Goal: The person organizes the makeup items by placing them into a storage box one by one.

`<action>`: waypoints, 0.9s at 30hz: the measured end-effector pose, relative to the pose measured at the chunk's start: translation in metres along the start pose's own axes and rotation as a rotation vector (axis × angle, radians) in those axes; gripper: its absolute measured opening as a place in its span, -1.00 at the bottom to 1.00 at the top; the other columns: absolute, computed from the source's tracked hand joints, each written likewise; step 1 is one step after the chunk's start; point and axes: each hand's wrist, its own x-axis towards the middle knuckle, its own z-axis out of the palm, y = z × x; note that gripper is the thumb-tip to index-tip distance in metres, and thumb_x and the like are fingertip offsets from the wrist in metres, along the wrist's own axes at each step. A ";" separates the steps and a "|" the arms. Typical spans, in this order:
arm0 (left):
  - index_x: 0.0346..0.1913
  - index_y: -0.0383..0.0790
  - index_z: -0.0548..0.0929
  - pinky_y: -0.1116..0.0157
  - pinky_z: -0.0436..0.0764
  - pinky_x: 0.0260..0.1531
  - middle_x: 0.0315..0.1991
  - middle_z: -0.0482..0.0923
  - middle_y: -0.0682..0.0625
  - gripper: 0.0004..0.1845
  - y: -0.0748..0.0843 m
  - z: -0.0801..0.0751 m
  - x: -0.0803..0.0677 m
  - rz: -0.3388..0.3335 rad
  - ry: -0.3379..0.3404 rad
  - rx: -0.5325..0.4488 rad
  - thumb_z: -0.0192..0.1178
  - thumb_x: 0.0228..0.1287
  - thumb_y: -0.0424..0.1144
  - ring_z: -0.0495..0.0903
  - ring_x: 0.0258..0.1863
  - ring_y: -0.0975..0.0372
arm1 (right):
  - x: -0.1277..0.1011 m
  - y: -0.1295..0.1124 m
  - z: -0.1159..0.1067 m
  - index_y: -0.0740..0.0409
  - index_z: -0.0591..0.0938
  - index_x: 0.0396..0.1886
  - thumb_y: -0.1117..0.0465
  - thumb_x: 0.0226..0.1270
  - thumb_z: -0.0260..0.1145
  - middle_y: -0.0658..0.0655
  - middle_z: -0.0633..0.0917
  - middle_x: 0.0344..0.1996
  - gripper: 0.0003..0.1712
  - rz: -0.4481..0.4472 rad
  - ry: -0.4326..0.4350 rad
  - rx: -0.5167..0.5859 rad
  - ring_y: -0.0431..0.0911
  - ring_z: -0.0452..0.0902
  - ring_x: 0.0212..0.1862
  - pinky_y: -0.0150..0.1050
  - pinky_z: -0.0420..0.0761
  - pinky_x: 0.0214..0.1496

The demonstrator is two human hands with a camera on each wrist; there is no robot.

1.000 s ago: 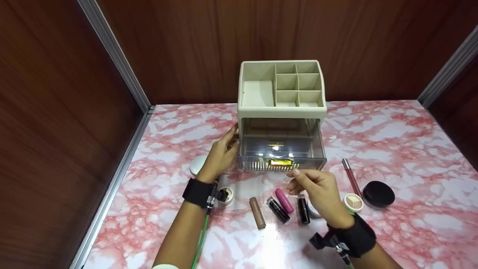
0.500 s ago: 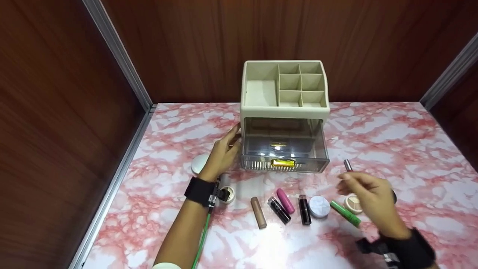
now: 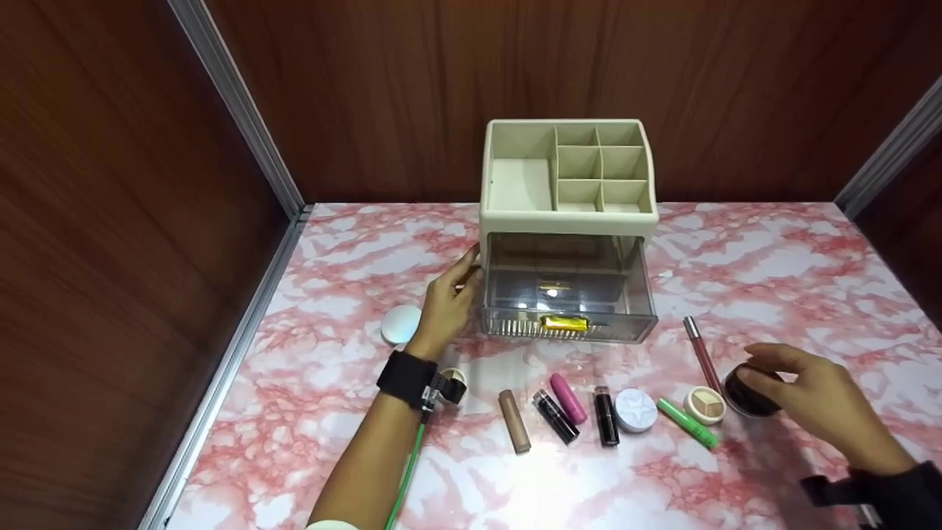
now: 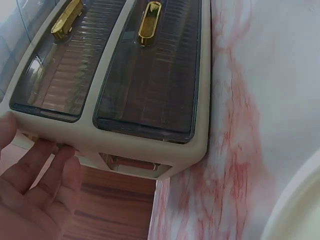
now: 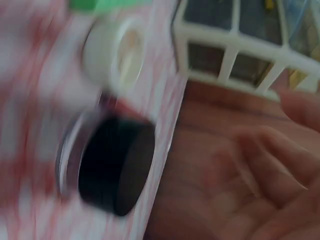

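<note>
A cream cosmetics organizer stands upright, its clear upper drawer pulled out toward me; the drawer has a gold handle. My left hand rests against the organizer's left side, with fingertips at its side frame in the left wrist view. My right hand reaches over a round jar with a black lid at the right. In the right wrist view, blurred, my loosely bent fingers are apart from this jar.
Toward me lie a brown tube, two black lipsticks, a pink tube, a white round case, a green tube, a three-colour palette and a red gloss tube. A white round item sits left.
My right hand has moved from the drawer front rightward to the black-lidded jar, uncovering the white case and green tube. My left hand stays at the organizer's side.
</note>
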 end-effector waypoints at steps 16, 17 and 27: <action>0.45 -0.14 0.28 0.34 0.51 0.08 0.40 0.27 -0.05 -0.45 -0.022 -0.002 0.002 0.005 -0.006 0.003 0.10 0.45 -0.33 0.50 0.16 0.19 | 0.016 0.040 0.010 0.37 0.22 0.41 -0.20 0.07 0.47 0.64 0.25 0.23 0.11 -0.028 -0.289 -0.149 0.56 0.19 0.18 0.47 0.28 0.04; 0.44 -0.15 0.28 0.33 0.53 0.06 0.39 0.29 -0.07 -0.45 -0.022 -0.002 0.002 0.006 -0.004 0.004 0.10 0.45 -0.33 0.52 0.14 0.18 | 0.016 0.040 0.011 0.37 0.21 0.43 -0.21 0.08 0.46 0.64 0.23 0.24 0.12 -0.026 -0.289 -0.156 0.57 0.17 0.18 0.47 0.26 0.05; 0.46 0.00 0.30 0.27 0.59 -0.06 0.19 0.54 0.01 -0.46 -0.024 0.002 0.002 0.004 -0.002 0.038 0.09 0.48 -0.21 0.59 0.01 0.22 | 0.019 0.043 0.011 0.37 0.39 0.32 -0.12 0.01 0.53 0.56 0.40 0.18 0.00 -0.069 -0.238 -0.133 0.46 0.30 0.16 0.36 0.36 0.02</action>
